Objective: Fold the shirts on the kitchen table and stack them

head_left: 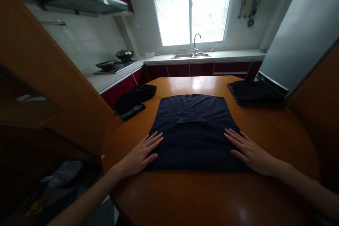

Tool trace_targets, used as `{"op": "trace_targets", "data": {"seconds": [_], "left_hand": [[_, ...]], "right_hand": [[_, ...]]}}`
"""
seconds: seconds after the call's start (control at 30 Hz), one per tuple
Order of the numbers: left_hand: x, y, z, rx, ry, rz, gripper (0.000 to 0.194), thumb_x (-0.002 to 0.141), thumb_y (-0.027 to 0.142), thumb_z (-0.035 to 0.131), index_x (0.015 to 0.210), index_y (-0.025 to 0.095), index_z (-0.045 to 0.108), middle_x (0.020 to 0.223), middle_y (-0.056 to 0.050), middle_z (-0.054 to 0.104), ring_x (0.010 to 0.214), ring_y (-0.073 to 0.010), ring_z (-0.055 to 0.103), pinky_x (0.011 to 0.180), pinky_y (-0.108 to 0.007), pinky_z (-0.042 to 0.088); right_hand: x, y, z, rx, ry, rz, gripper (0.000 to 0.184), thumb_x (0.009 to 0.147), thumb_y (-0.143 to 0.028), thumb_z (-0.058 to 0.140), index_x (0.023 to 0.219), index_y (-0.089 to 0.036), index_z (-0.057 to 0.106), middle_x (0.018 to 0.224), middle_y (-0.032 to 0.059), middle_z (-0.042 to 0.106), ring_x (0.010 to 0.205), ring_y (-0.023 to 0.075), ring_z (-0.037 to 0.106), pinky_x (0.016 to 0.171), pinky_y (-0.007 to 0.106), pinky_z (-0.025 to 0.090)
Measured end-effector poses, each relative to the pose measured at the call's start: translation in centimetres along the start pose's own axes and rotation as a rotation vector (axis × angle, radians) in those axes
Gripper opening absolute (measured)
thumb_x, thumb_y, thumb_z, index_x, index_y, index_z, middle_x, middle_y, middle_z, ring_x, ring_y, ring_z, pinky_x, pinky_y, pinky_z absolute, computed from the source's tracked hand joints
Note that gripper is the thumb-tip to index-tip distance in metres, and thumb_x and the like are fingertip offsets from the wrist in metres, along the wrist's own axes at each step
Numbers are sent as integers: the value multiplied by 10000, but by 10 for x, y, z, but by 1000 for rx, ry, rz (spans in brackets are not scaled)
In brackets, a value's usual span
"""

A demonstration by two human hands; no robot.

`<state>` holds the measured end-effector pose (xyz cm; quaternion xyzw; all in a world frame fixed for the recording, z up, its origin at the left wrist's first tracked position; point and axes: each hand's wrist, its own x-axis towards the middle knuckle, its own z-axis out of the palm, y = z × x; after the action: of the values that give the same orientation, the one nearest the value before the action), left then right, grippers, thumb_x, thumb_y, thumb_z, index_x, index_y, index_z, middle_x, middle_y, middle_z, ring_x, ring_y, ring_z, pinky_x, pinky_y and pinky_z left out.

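Note:
A dark navy garment, which looks like a folded shirt [193, 141], lies flat on the wooden table [201, 194] in front of me. Its collar shows as a curved line near the middle, with a seam running up to the far edge. My left hand [143, 152] rests flat on the garment's left edge, fingers stretched out. On the opposite edge lies my right hand [246, 150], also flat with its fingers apart. Neither hand grips the cloth.
A crumpled black garment with white stripes [135, 100] lies at the table's far left. Folded black cloth [258, 92] sits at the far right, near the fridge [299, 31]. Beyond are a stove with pans [124, 55] and a sink [182, 55] below the window.

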<state>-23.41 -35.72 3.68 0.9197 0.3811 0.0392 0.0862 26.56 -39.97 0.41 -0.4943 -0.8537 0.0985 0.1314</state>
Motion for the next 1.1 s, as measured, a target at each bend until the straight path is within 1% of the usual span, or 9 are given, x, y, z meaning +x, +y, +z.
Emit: {"op": "trace_targets", "data": {"seconds": [0.13, 0.27, 0.4, 0.47, 0.53, 0.6, 0.67, 0.87, 1.1], "left_hand": [[-26, 8, -2, 16, -8, 36, 703, 1021, 463, 490, 1611, 334, 130, 1652, -47, 224, 1535, -281, 151, 1230, -555, 155], [-39, 12, -2, 21, -13, 48, 814, 971, 504, 576, 1612, 321, 108, 1638, -60, 257, 1526, -299, 172, 1219, -577, 179], [-44, 7, -2, 14, 31, 81, 703, 981, 446, 590, 1586, 340, 248, 1593, -49, 365, 1496, -286, 271, 1208, -559, 252], [-45, 5, -2, 10, 64, 123, 606, 990, 399, 590, 1548, 333, 363, 1550, -47, 443, 1459, -274, 361, 1195, -525, 322], [-47, 4, -3, 5, 95, 166, 519, 998, 352, 586, 1500, 328, 456, 1505, -41, 509, 1404, -260, 456, 1168, -486, 397], [-48, 6, -4, -1, 112, 189, 464, 1010, 293, 561, 1468, 335, 503, 1471, -27, 549, 1354, -242, 522, 1140, -450, 449], [-49, 8, -6, -9, 109, 181, 469, 1019, 211, 507, 1469, 344, 501, 1460, -12, 561, 1334, -222, 546, 1132, -421, 464], [-49, 1, -2, -26, 153, 144, 556, 981, 92, 441, 1470, 349, 497, 1442, 2, 580, 1326, -198, 557, 1119, -410, 479], [-49, -5, 1, -120, 179, 122, 456, 1010, 152, 438, 1404, 331, 580, 1391, -7, 625, 1304, -198, 577, 1100, -400, 497]], "right_hand": [[-23, 3, -9, 11, -19, -26, 653, 1010, -453, 482, 1592, -361, 200, 1650, 40, 229, 1511, 274, 203, 1213, 593, 197], [-39, 3, -15, -8, -28, -77, 755, 957, -457, 584, 1594, -366, 189, 1656, 52, 195, 1507, 307, 195, 1209, 614, 185], [-49, 4, -19, -35, -26, -107, 802, 907, -469, 659, 1584, -370, 239, 1655, 58, 191, 1499, 329, 214, 1197, 625, 232], [-52, 5, -21, -48, 5, -138, 722, 914, -432, 661, 1554, -382, 331, 1640, 46, 248, 1490, 322, 252, 1197, 622, 247], [-53, 6, -21, -38, 53, -194, 618, 924, -375, 662, 1501, -380, 441, 1584, 37, 383, 1456, 304, 349, 1196, 602, 284], [-55, 6, -21, -9, 100, -259, 538, 929, -310, 661, 1447, -365, 524, 1491, 30, 521, 1383, 275, 476, 1178, 548, 367], [-57, 6, -20, 5, 128, -302, 508, 938, -247, 639, 1429, -344, 550, 1433, 28, 584, 1319, 246, 554, 1138, 479, 452], [-61, 8, -18, -52, 139, -325, 571, 932, -115, 536, 1475, -287, 500, 1462, 47, 555, 1337, 225, 537, 1103, 439, 500], [-66, 16, -18, 50, 134, -254, 469, 944, -145, 528, 1374, -313, 615, 1404, 33, 609, 1301, 236, 569, 1108, 453, 495]]}}
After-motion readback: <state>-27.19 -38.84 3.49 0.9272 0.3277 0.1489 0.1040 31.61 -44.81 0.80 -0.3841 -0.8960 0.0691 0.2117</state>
